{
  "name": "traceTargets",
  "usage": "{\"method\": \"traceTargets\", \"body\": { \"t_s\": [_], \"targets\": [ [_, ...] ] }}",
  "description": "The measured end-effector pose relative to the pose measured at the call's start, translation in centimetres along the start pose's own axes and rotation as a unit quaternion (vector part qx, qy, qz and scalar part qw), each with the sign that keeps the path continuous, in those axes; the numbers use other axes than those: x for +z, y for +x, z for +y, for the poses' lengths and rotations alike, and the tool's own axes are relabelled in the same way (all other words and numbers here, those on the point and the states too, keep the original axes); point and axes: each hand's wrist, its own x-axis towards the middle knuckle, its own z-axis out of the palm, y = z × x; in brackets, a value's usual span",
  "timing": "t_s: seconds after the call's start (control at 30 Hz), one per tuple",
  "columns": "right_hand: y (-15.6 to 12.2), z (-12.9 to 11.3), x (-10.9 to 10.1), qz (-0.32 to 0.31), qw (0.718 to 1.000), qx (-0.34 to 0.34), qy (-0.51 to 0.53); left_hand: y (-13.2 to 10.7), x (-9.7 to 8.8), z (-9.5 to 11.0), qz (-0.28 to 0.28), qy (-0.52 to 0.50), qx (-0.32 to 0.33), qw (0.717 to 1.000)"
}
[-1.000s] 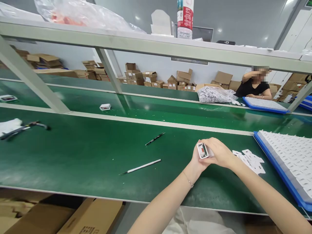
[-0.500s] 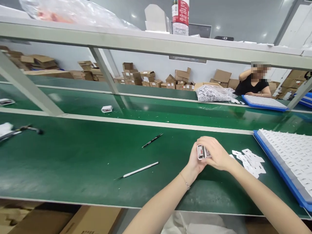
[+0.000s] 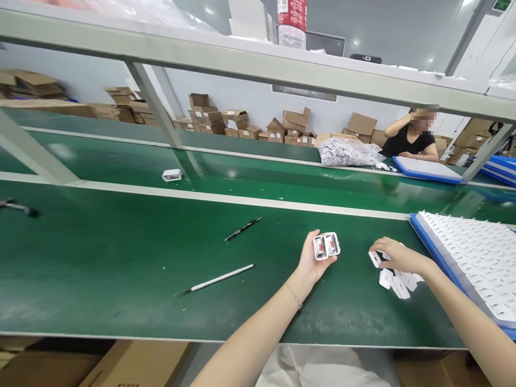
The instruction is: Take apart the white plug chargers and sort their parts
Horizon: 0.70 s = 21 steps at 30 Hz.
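My left hand [image 3: 309, 260] is closed around two small white plastic housings [image 3: 320, 248] held side by side, their open faces toward me. Inside each I see metal and red-orange parts. To the right, my right hand [image 3: 397, 255] pinches a flat white plastic piece [image 3: 374, 259] with a dark slot, at the edge of a loose pile of similar white pieces [image 3: 399, 286]. Its thumb is partly hidden.
A silver pen-like tool [image 3: 221, 278] and a dark tweezer-like tool [image 3: 243, 229] lie on the green bench. At right stands a blue tray [image 3: 435, 258] of white parts. Another white housing [image 3: 172, 175] sits on the belt. A co-worker [image 3: 411, 141] sits across.
My right hand has left the housings and moved right to the white pieces, taking one in its fingers. My left hand keeps the housings, now fully visible. The view has shifted slightly.
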Motion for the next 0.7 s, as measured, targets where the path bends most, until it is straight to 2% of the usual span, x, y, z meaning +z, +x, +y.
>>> {"method": "traceTargets", "body": {
  "t_s": [0.17, 0.27, 0.33, 0.4, 0.5, 0.6, 0.7],
  "targets": [
    [0.4, -1.2, -1.0, 0.048, 0.999, -0.006, 0.003, -0.8, -0.1, 0.0, -0.015, 0.027, 0.010, 0.999],
    [0.0, -3.7, -1.5, 0.076, 0.996, -0.024, 0.043, -1.0, -0.8, -0.2, -0.002, 0.026, 0.027, 0.999],
    [-0.2, -6.1, -1.3, 0.134, 0.986, -0.044, 0.088, -1.0, -1.2, -0.4, 0.011, 0.026, 0.040, 0.999],
    [-0.1, -8.6, -0.5, 0.238, 0.962, -0.094, 0.091, -1.0, -1.5, -0.5, 0.020, 0.029, 0.048, 0.998],
    [1.0, -11.4, 1.5, 0.384, 0.897, -0.216, -0.019, -1.0, -1.7, -0.7, 0.034, 0.030, 0.050, 0.998],
    [2.5, -12.3, 3.8, 0.435, 0.844, -0.289, -0.120, -1.1, -1.9, -1.0, 0.053, 0.024, 0.048, 0.997],
    [3.6, -12.2, 5.3, 0.440, 0.834, -0.296, -0.150, -1.2, -2.1, -1.2, 0.060, 0.015, 0.042, 0.997]
  ]
}}
